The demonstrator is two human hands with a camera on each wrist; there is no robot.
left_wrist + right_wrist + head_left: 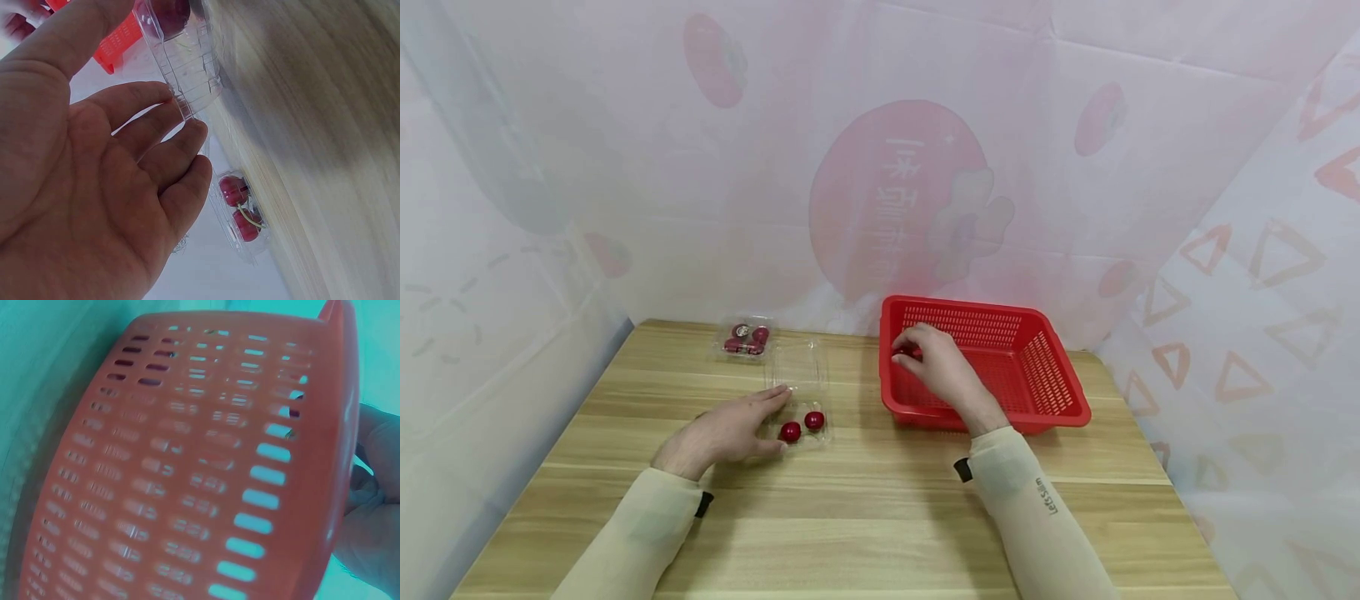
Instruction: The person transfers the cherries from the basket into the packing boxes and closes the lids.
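My left hand rests against the left side of an open clear plastic box, thumb near one side and fingers near the other. Its fingertips touch the box's edge in the left wrist view. Two dark red cherries lie in the box, whose clear lid is folded back. My right hand reaches over the left end of a red slotted basket and pinches a dark red cherry, mostly hidden by the fingers. The basket wall covers part of this hand in the right wrist view.
A second clear box with several cherries stands behind and to the left. Everything sits on a wood-grain table, with a printed curtain behind. Dark shapes show through the basket slots in the right wrist view.
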